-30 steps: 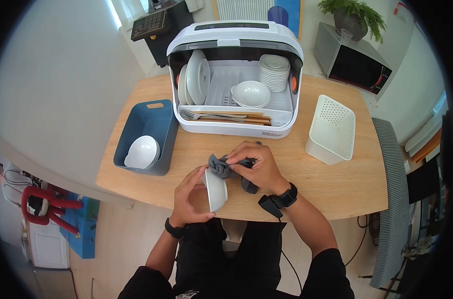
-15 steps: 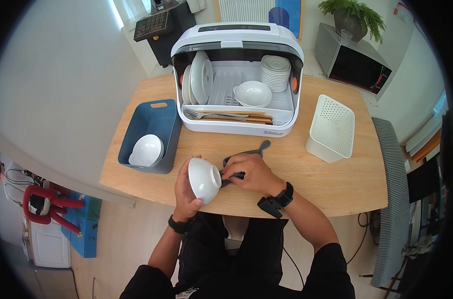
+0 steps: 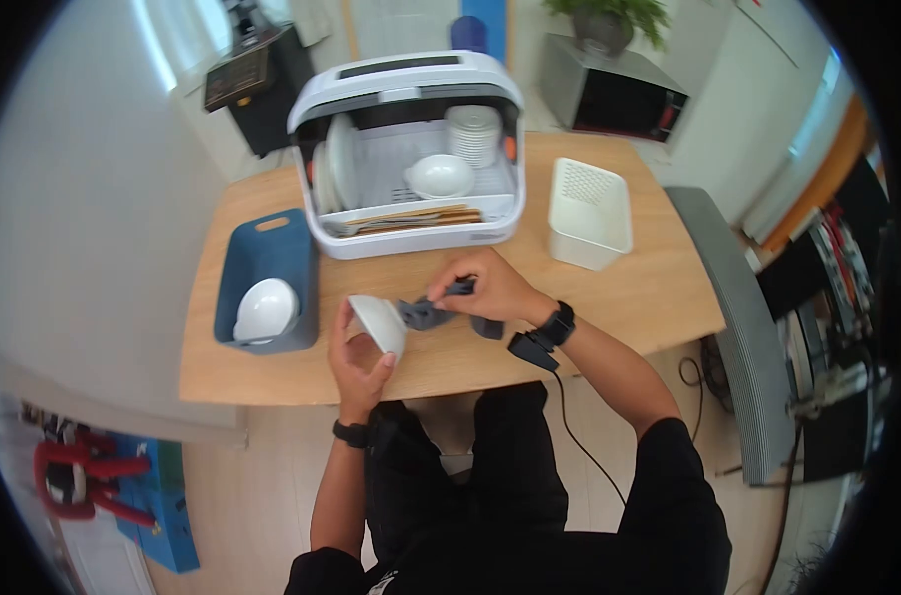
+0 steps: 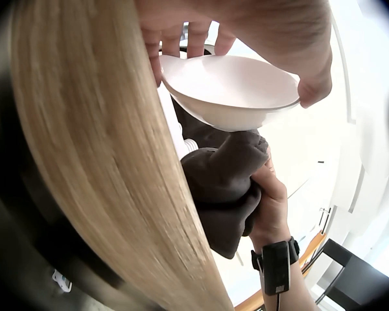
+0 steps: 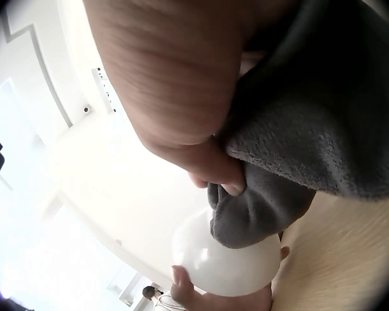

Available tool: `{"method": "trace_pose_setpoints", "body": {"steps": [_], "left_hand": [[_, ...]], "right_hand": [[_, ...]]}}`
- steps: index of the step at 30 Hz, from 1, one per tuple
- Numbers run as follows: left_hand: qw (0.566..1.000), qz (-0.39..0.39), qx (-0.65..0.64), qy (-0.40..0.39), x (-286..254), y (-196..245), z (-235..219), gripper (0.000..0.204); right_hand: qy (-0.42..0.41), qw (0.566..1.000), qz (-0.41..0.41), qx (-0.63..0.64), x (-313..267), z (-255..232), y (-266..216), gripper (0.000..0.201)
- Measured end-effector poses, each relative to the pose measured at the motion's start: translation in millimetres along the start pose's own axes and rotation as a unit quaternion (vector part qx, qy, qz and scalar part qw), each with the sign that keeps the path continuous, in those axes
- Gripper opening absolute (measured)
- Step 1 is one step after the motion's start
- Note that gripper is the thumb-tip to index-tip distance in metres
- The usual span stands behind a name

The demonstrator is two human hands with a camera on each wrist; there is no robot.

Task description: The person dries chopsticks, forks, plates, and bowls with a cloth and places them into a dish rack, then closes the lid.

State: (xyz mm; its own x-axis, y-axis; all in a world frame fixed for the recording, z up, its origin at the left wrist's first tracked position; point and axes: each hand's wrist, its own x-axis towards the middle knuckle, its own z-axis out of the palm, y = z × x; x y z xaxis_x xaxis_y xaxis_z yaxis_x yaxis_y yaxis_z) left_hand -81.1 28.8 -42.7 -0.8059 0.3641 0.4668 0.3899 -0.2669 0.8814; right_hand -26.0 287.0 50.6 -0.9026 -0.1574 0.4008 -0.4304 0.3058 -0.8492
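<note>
My left hand (image 3: 359, 365) grips a white bowl (image 3: 381, 322) by its rim, thumb on one side and fingers on the other. The bowl is tipped on its side above the table's front, its base toward my right hand. In my right hand (image 3: 492, 288) is a bunched dark grey cloth (image 3: 423, 315), pinched between thumb and fingers. In the left wrist view the cloth (image 4: 236, 159) meets the underside of the bowl (image 4: 233, 84). The right wrist view shows the cloth (image 5: 259, 207) overlapping the bowl's outer wall (image 5: 214, 259), with loose folds hanging from the hand.
A blue bin (image 3: 234, 263) with white bowls (image 3: 267, 309) stands at the left. Behind is an open white dish cabinet (image 3: 421, 241) holding plates (image 3: 343, 164), bowls, stacked dishes (image 3: 472, 134) and cutlery (image 3: 406, 220). At the right stands a white perforated basket (image 3: 589, 238).
The bowl turns from rim toward the left hand's side to base showing, then tilts back, moving left in view. The cloth stays in the right hand at its base. The head view has shifted.
</note>
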Motion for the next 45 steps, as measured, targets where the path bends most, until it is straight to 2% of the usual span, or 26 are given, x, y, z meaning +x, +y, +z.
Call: {"method": "trace_pose_setpoints", "body": {"steps": [1,3,4,6,7,9,11,15,20,24,26,27,29,30,31,33,34,37,39,40,42,45], "left_hand": [[1.000,0.002,0.031,0.004,1.0,-0.1,0.6,0.101],[0.996,-0.009,0.080,-0.028,2.4,21.3,6.7,0.100],[0.986,0.055,0.150,-0.042,3.1,10.0,1.3,0.098],[0.980,0.084,0.170,-0.063,6.3,11.2,5.5,0.096],[0.970,0.111,0.205,-0.065,4.2,12.9,4.6,0.094],[0.975,0.106,0.185,-0.065,4.6,12.7,6.6,0.095],[0.970,0.092,0.216,-0.063,4.1,17.1,7.8,0.100],[0.973,0.077,0.214,-0.047,4.3,21.2,8.4,0.102],[0.961,0.098,0.251,-0.059,6.0,30.7,11.5,0.098],[0.959,0.107,0.257,-0.055,6.0,22.3,9.1,0.101],[0.989,0.081,0.116,-0.042,5.2,12.0,11.4,0.102],[0.989,0.076,0.126,-0.035,4.8,14.0,11.3,0.102],[0.994,0.023,0.066,-0.081,5.4,17.0,13.0,0.104],[0.991,0.064,0.091,-0.070,6.2,11.7,11.6,0.102],[0.992,0.060,0.095,-0.065,6.7,11.0,11.4,0.102],[0.995,-0.009,0.025,-0.092,8.4,12.7,12.6,0.099],[0.995,-0.002,0.040,-0.092,8.7,14.4,13.0,0.096],[0.992,-0.028,0.026,-0.118,10.8,19.2,14.8,0.096],[0.991,-0.043,0.012,-0.127,10.6,19.3,15.2,0.096],[0.990,-0.054,-0.004,-0.133,9.6,19.7,14.7,0.095],[0.988,-0.060,0.000,-0.142,8.1,21.4,12.9,0.095],[0.987,-0.052,0.000,-0.149,7.9,20.3,10.8,0.093]], "right_hand": [[0.036,0.999,0.012,-0.017,-0.2,-2.4,-8.3,0.014],[0.084,0.996,-0.020,-0.029,0.1,-4.1,-21.5,0.015],[0.088,0.994,-0.030,-0.057,0.1,-2.2,-29.3,0.017],[0.098,0.991,-0.036,-0.088,-1.0,3.4,-45.8,0.018],[0.073,0.989,-0.045,-0.117,-1.6,9.1,-53.7,0.019],[0.046,0.987,-0.054,-0.144,-0.2,22.0,-55.6,0.019],[0.016,0.950,-0.105,-0.292,-0.9,30.7,-51.7,0.018],[0.022,0.947,-0.073,-0.311,-0.9,32.9,-46.1,0.016],[-0.051,0.917,-0.048,-0.393,-8.4,39.4,-36.0,0.017],[-0.053,0.920,-0.056,-0.384,-12.3,43.4,-26.7,0.016],[-0.063,0.937,-0.003,-0.345,-17.2,44.3,-22.7,0.016],[-0.070,0.940,-0.008,-0.335,-19.7,46.6,-17.1,0.016],[-0.032,0.945,0.005,-0.325,-23.9,50.4,-9.0,0.016],[-0.024,0.951,0.030,-0.307,-24.9,51.3,-7.9,0.017],[-0.029,0.952,0.028,-0.302,-25.7,51.5,-7.8,0.017],[-0.005,0.961,0.043,-0.274,-25.1,51.9,-9.0,0.018],[-0.005,0.961,0.042,-0.272,-24.5,52.2,-6.4,0.018],[0.016,0.976,0.039,-0.212,-24.2,53.0,-0.3,0.019],[0.039,0.989,0.081,-0.119,-21.9,57.0,-2.0,0.018],[0.041,0.989,0.083,-0.115,-20.4,58.8,-1.8,0.018],[0.083,0.993,0.074,-0.044,-15.5,60.4,-2.8,0.015],[0.124,0.987,0.050,-0.087,-8.7,60.1,-7.9,0.016]]}}
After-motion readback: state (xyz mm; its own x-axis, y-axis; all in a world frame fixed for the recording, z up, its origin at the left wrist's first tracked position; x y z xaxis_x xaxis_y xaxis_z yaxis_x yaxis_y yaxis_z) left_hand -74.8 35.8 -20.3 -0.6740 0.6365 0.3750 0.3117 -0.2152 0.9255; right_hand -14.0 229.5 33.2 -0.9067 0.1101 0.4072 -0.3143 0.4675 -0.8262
